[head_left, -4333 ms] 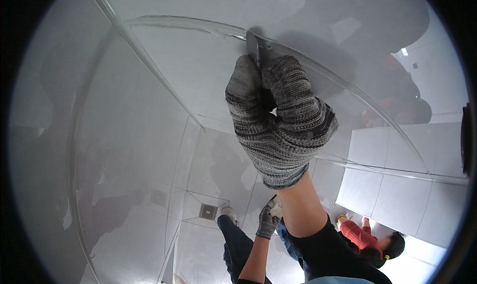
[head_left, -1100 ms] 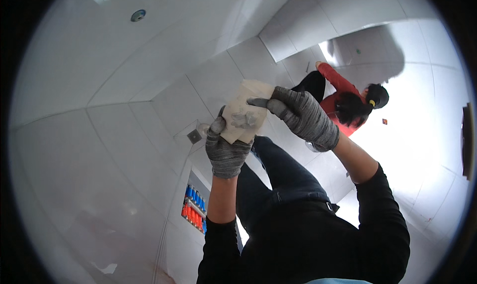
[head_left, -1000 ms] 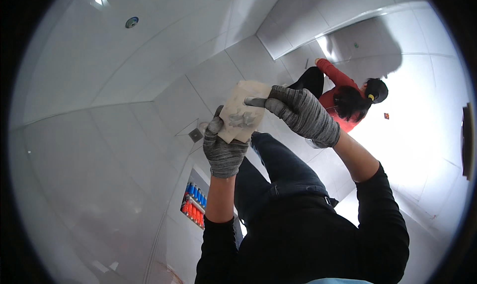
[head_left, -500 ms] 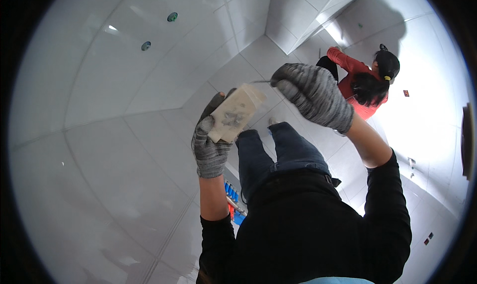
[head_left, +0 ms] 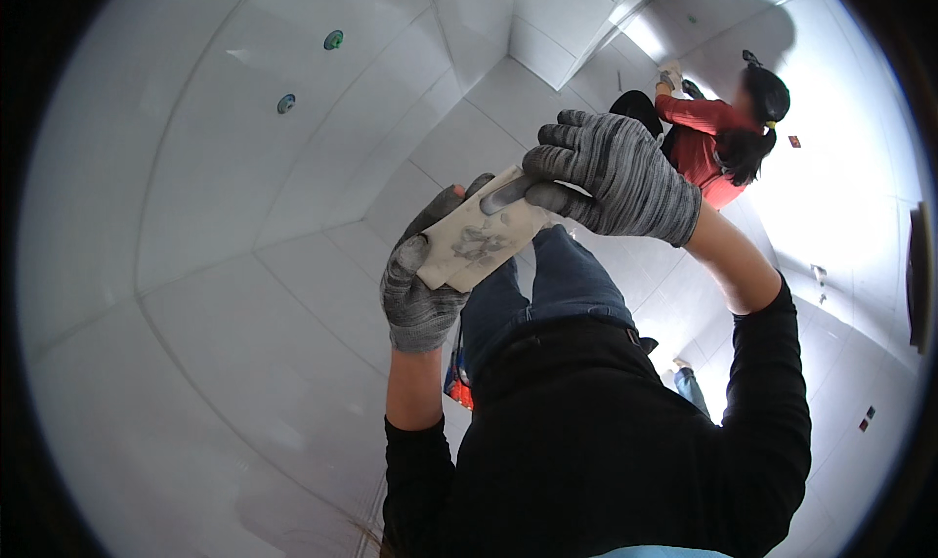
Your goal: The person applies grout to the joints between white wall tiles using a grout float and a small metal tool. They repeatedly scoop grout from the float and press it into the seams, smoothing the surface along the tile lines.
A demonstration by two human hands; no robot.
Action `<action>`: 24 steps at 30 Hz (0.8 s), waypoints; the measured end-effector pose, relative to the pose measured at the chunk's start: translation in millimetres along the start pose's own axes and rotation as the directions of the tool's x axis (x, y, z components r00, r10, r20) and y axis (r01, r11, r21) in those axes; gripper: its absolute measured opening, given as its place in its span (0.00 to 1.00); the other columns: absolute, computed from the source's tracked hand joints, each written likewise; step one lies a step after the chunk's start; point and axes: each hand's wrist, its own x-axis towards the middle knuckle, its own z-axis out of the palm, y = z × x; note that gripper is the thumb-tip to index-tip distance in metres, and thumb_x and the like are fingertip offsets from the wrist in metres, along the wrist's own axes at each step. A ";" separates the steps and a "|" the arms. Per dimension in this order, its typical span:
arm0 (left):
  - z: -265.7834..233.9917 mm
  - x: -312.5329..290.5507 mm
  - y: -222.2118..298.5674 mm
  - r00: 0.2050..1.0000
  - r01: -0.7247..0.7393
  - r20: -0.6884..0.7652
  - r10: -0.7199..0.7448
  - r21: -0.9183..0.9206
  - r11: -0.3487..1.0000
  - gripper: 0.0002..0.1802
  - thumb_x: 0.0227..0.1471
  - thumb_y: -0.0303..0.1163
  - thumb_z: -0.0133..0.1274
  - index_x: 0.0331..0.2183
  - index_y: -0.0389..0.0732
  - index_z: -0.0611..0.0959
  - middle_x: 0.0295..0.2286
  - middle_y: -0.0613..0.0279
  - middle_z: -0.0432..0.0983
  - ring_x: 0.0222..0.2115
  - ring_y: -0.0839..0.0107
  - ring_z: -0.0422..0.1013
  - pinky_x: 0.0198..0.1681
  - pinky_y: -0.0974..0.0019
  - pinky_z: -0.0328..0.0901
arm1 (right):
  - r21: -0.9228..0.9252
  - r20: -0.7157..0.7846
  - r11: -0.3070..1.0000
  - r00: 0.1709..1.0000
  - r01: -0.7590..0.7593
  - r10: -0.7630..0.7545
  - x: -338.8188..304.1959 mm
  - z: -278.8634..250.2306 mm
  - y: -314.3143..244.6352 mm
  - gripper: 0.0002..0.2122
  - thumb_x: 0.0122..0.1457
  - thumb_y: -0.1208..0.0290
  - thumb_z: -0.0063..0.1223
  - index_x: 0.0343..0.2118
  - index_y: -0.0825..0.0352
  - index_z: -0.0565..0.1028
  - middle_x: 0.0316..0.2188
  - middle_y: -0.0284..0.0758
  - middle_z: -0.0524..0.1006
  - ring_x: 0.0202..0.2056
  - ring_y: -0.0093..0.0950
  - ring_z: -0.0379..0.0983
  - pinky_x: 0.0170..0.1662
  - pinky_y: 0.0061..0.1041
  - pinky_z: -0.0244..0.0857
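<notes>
Left hand (head_left: 420,289): grey knit glove, raised in front of chest, fingers curled around lower left edge of cloth pad (head_left: 481,237); thumb up along its near side. Closed firmly on pad.

Cloth pad: pale cream, roughly rectangular, folded or stiff, tilted with its long edge running from lower left to upper right. Dark grey smudges on the face turned to the camera. Held in mid-air between the two hands, above the knees.

Right hand (head_left: 614,175): grey knit glove, above and right of pad, fingers bent and closed on small tool (head_left: 506,195). Bare wrist below cuff, black sleeve beyond.

Small tool: narrow, flat, grey, blade-like; only the short tip visible past the gloved fingers. Tip lying against the upper part of the pad, touching the cloth. Exact kind not discernible.

Own body: black long-sleeved top filling lower centre; blue jeans (head_left: 547,284) at the knees beneath the pad.

Surroundings: large glossy white tiles (head_left: 244,294) on all sides, thin grey joints. Two small round green fittings (head_left: 310,70) set in the tiled surface, upper left. Red and blue package (head_left: 456,382), partly hidden between left forearm and torso.

Other person (head_left: 718,133): red top, dark hair, crouched on the tiles, upper right, well apart from both hands.
</notes>
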 end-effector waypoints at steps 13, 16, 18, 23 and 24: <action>10.0 15.6 48.9 0.986 -0.035 -0.149 0.069 0.222 0.974 0.34 0.48 0.40 0.50 0.52 0.27 0.67 0.53 0.38 0.61 0.52 0.49 0.63 0.53 0.53 0.63 | 0.217 -0.167 0.968 0.972 -0.127 0.165 16.8 -12.4 -12.1 0.14 0.61 0.57 0.44 0.36 0.64 0.73 0.21 0.37 0.73 0.26 0.34 0.74 0.31 0.31 0.68; 10.2 20.8 47.4 0.998 -0.009 -0.054 0.019 0.187 0.982 0.34 0.47 0.40 0.51 0.51 0.27 0.68 0.52 0.39 0.63 0.52 0.52 0.63 0.53 0.54 0.62 | 0.252 -0.056 0.947 0.974 -0.200 0.221 25.5 4.1 -12.9 0.16 0.61 0.57 0.44 0.40 0.65 0.73 0.23 0.38 0.75 0.28 0.37 0.75 0.32 0.32 0.69; 8.8 21.4 46.6 0.999 0.002 -0.053 0.008 0.203 0.979 0.33 0.47 0.40 0.51 0.51 0.27 0.68 0.52 0.40 0.63 0.53 0.52 0.62 0.53 0.53 0.62 | 0.255 0.039 0.922 0.956 -0.290 0.290 24.3 9.4 -12.3 0.17 0.61 0.56 0.44 0.42 0.66 0.73 0.24 0.39 0.76 0.28 0.38 0.75 0.33 0.32 0.69; 1.8 21.2 46.6 0.998 -0.034 -0.039 0.046 0.262 0.965 0.32 0.47 0.39 0.51 0.51 0.29 0.69 0.51 0.43 0.65 0.53 0.52 0.62 0.54 0.50 0.61 | 0.445 0.092 0.817 0.926 -0.367 0.366 18.7 4.1 -4.9 0.18 0.62 0.56 0.43 0.42 0.67 0.75 0.23 0.41 0.77 0.25 0.34 0.75 0.31 0.31 0.69; 0.5 23.7 49.1 0.999 -0.043 0.010 0.041 0.214 0.976 0.31 0.48 0.38 0.51 0.51 0.30 0.69 0.51 0.44 0.64 0.53 0.53 0.62 0.54 0.49 0.61 | 0.439 0.071 0.781 0.884 -0.444 0.462 19.4 2.6 -2.6 0.18 0.62 0.57 0.43 0.41 0.68 0.75 0.23 0.41 0.77 0.25 0.34 0.75 0.32 0.31 0.68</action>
